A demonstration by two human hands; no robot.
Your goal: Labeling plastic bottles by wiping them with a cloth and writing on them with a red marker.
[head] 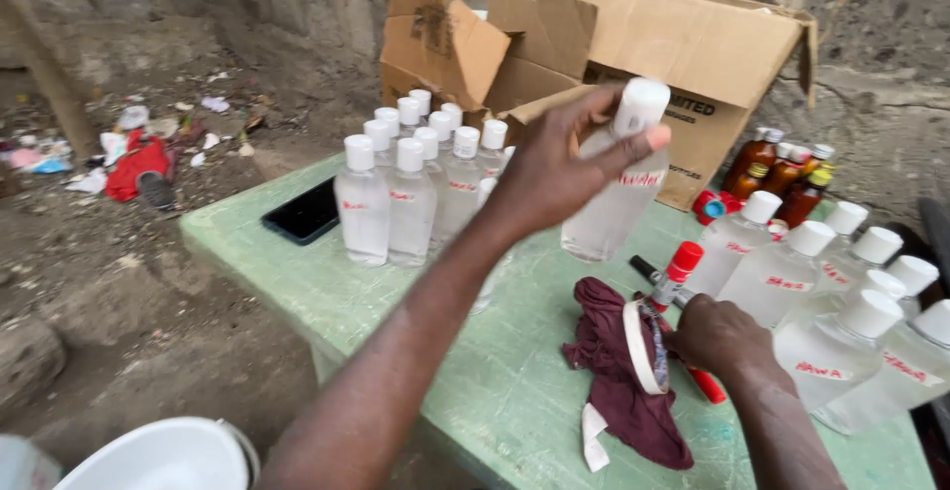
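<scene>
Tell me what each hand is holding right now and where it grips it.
The left hand holds a clear bottle by its upper body, just under the white cap. The right hand rests on a red marker; its grip is hidden.

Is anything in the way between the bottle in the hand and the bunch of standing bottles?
Nothing visible. The left hand holds the clear bottle up in the air, and only bare green table and open space lie between it and the standing bottles.
</scene>
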